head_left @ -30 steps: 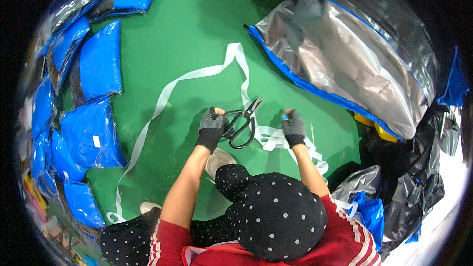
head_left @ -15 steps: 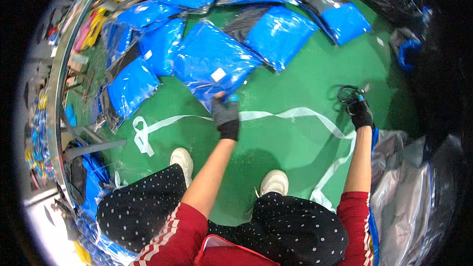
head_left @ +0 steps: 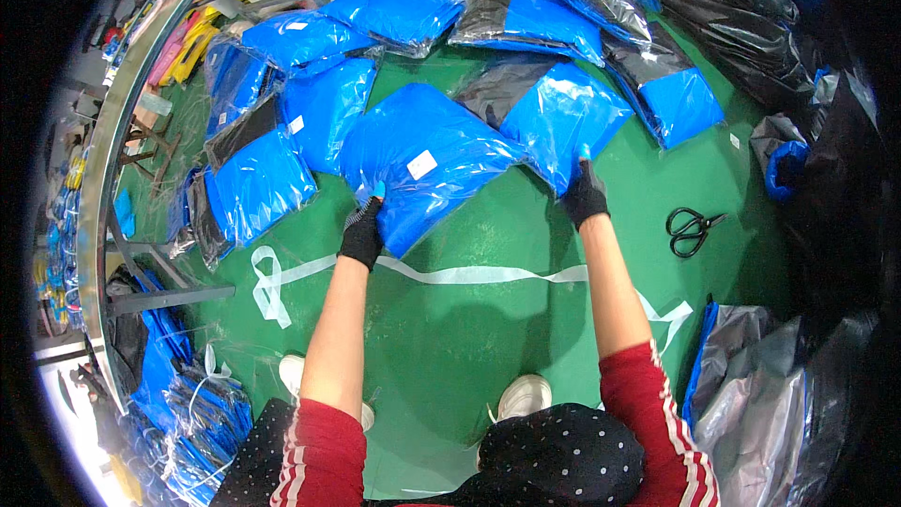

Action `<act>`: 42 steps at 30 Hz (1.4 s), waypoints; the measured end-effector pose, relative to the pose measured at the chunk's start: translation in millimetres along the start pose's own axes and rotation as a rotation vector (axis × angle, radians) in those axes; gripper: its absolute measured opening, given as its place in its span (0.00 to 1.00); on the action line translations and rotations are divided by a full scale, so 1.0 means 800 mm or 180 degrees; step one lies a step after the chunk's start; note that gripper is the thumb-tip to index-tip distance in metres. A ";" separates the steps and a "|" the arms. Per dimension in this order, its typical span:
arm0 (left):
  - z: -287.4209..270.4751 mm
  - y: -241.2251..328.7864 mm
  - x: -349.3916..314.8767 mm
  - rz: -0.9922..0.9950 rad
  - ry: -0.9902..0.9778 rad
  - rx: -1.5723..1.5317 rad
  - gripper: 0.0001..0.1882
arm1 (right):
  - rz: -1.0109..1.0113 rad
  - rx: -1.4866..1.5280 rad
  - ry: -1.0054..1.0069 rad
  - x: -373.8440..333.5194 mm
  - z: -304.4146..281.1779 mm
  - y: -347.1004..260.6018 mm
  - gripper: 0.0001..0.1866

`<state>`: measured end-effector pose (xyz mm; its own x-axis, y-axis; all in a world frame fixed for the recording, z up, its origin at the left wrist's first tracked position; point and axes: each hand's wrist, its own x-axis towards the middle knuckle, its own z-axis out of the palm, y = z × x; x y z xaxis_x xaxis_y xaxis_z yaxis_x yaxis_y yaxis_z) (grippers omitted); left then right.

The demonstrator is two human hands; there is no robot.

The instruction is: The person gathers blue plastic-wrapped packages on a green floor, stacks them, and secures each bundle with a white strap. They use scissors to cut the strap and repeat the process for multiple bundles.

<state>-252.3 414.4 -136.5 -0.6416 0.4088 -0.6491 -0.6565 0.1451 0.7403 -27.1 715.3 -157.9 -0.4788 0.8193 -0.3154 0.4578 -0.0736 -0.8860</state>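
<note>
My left hand [head_left: 363,230], in a dark fingerless-tipped glove, is closed on the near left edge of a blue garment pack [head_left: 427,145] in clear plastic with a white label. Its near corner is lifted off the floor. My right hand [head_left: 585,195], gloved the same way, pinches the near corner of a second pack [head_left: 568,117], blue and black, with the thumb on top. Black-handled scissors [head_left: 692,231] lie on the green floor to the right of my right hand. A white ribbon [head_left: 469,275] runs across the floor below both hands.
More blue and black packs [head_left: 399,11] lie in an arc at the back and left. A metal table frame [head_left: 174,299] stands at the left. Black plastic sheeting [head_left: 723,9] and a grey plastic bag [head_left: 751,404] are on the right. My shoe [head_left: 524,397] is near.
My right hand has let go of the scissors and moved left onto the blue and black pack. My left hand has shifted left and grips the labelled pack's edge.
</note>
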 end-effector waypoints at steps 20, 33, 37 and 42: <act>0.050 -0.003 -0.084 0.0536 -0.1748 0.0438 0.22 | -0.1045 0.0068 -0.1326 -0.138 -0.212 -0.066 0.23; -0.076 -0.102 -0.154 0.0363 -0.0043 0.3076 0.41 | -0.3010 -0.1951 0.1122 -0.041 0.018 -0.072 0.36; 0.016 -0.103 -0.179 0.2148 0.0722 0.3868 0.40 | -0.0134 0.0345 0.2144 -0.049 -0.064 0.009 0.45; 0.074 -0.125 -0.172 0.2664 0.0047 0.5490 0.41 | 0.0765 0.1935 0.0970 -0.019 -0.040 0.037 0.38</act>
<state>-74.6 397.3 -110.8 -0.5475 0.8328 -0.0817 0.8178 0.5533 0.1583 17.6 718.6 -168.8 -0.1465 0.8564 -0.4952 -0.0161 -0.5025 -0.8644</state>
